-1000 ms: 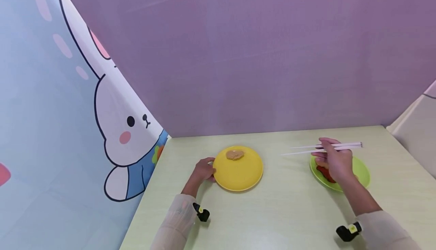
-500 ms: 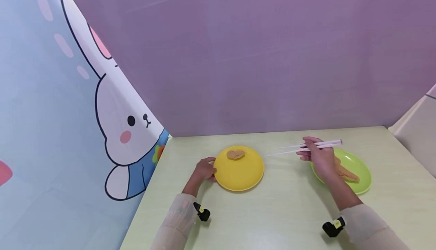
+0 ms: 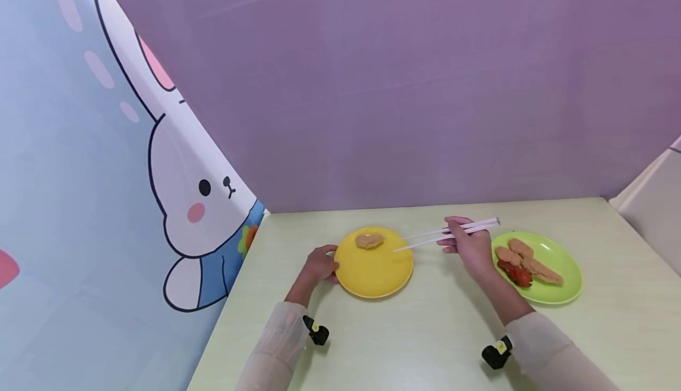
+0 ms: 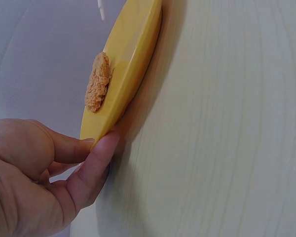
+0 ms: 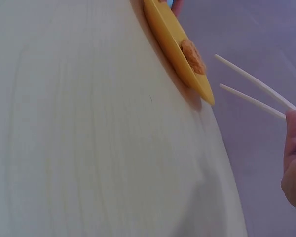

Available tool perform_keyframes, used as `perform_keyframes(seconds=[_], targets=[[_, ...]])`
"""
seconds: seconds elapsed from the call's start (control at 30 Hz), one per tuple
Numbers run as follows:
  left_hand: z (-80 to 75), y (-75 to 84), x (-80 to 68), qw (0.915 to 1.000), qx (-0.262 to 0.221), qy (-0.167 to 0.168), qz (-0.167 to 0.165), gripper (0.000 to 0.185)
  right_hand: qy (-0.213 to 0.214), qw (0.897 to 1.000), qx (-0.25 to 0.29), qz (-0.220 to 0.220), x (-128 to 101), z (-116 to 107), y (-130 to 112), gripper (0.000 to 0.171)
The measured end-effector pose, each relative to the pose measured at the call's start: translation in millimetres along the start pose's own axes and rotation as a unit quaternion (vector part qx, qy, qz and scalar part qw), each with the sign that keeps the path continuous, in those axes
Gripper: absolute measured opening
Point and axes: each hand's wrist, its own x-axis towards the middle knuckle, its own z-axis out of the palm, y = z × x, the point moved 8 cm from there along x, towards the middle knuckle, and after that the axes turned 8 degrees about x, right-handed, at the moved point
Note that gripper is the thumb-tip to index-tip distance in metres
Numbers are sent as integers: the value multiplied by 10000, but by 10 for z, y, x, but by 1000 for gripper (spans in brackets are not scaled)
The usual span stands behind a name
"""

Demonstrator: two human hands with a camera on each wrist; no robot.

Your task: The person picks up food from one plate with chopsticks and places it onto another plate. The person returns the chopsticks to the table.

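Note:
My left hand (image 3: pixel 321 264) pinches the left rim of a yellow plate (image 3: pixel 372 275), thumb and fingers on either side of its edge in the left wrist view. One piece of breaded fried chicken (image 4: pixel 98 82) lies on that plate, toward its far side. In my right hand (image 3: pixel 470 248) I hold a pair of pale chopsticks (image 3: pixel 452 232). Their tips are apart with nothing between them and overlap the yellow plate's right edge in the head view. To the right of this hand is a green plate (image 3: pixel 569 281), with several brown fried pieces (image 3: pixel 540 271) and a red glazed piece (image 3: pixel 517 274).
Both plates stand on a pale wood-grain table (image 3: pixel 404 343). A purple backdrop (image 3: pixel 404 95) rises behind its far edge, and a rabbit-printed cloth (image 3: pixel 197 213) hangs at the left. Black wrist cameras (image 3: pixel 497 353) sit on both sleeves.
My right hand has moved left with the chopsticks, away from the green plate and to the yellow plate's right edge, uncovering the food on the green plate. The left hand stays put.

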Motion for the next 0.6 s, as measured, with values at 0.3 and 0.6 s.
perform_keyframes(seconds=[0.3, 0.6], targets=[[3, 7, -3, 9999, 102, 39, -17, 53, 114, 9998, 7, -149, 64, 217, 137, 41], [-12, 40, -19, 9999, 130, 48, -5, 51, 238, 9995, 109, -157, 114, 398, 213, 34]])
